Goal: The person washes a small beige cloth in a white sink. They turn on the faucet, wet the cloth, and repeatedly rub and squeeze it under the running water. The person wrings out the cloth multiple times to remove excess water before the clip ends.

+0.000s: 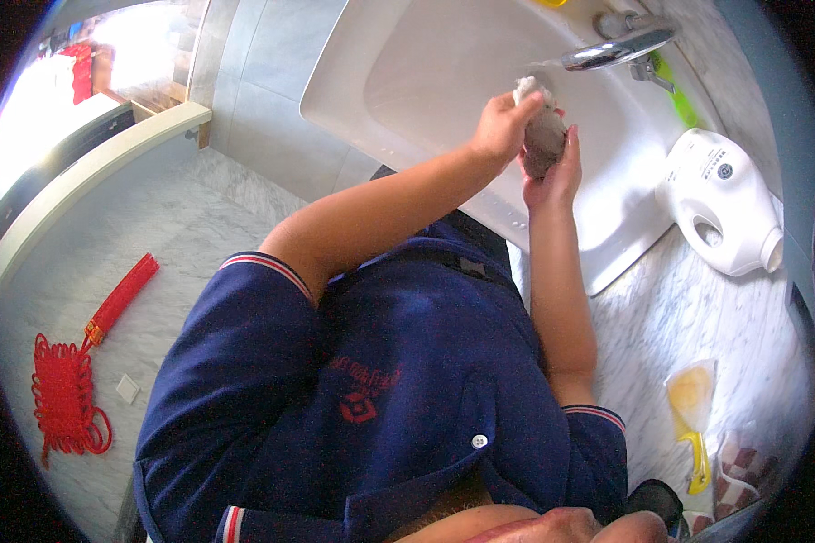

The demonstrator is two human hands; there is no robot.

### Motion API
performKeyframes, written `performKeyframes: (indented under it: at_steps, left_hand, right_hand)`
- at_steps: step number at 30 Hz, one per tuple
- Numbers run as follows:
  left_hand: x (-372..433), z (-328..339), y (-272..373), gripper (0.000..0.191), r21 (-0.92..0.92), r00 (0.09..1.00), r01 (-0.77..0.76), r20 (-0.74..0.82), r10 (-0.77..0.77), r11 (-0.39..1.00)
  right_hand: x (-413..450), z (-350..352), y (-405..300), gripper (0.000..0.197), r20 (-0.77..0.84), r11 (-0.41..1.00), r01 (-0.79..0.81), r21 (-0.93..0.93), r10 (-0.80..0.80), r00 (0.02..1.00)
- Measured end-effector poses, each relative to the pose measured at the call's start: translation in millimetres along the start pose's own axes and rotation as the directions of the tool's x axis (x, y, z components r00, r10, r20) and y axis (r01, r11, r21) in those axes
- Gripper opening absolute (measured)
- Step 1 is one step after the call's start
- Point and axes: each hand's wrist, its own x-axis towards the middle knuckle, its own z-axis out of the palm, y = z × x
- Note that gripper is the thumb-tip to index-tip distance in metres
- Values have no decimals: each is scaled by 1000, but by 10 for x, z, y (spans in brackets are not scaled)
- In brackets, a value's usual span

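Over the white sink [421, 88], both hands hold a wet-looking, bunched grey cloth [545, 139] with a paler end. My left hand [506, 129] grips its upper part, thumb across the whitish end. Below and to the right, my right hand [555, 170] wraps around the lower part, its palm mostly hidden. A chrome faucet [618, 51] reaches over the basin just beyond the hands. A pale streak that looks like water shows at its spout.
A white plastic jug [720, 200] lies at the sink's right edge, near a bright green handle [676, 91]. A yellow-handled item [698, 461] lies lower right on the marble-patterned surface. At left are a red knotted tassel ornament [64, 394] and a curved-looking pale edge [75, 176].
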Motion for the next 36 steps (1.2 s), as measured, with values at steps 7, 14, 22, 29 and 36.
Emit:
performKeyframes:
  at_steps: [7, 14, 22, 29, 36]
  left_hand:
    - [-475, -96, 24, 48, 504, 907, -47, 383, -174, 863]
    - [-518, 33, 172, 64, 758, 997, -44, 77, -22, 651]
    - [-372, 35, 255, 34, -160, 853, 508, -43, -521, 846]
    - [-285, 165, 184, 30, 129, 914, 93, -403, -33, 987]
    - [-149, 205, 129, 48, 392, 917, 7, -369, 150, 920]
  right_hand:
    - [89, -227, -36, 27, 57, 986, 165, 39, -167, 984]
    - [93, -173, -123, 23, -22, 710, 527, -468, -605, 796]
    - [-108, 87, -36, 5, 700, -280, 834, -476, -695, 165]
    - [-55, 53, 266, 15, 435, 101, 799, -593, -795, 423]
    - [27, 67, 133, 29, 275, 416, 622, -663, -638, 719]
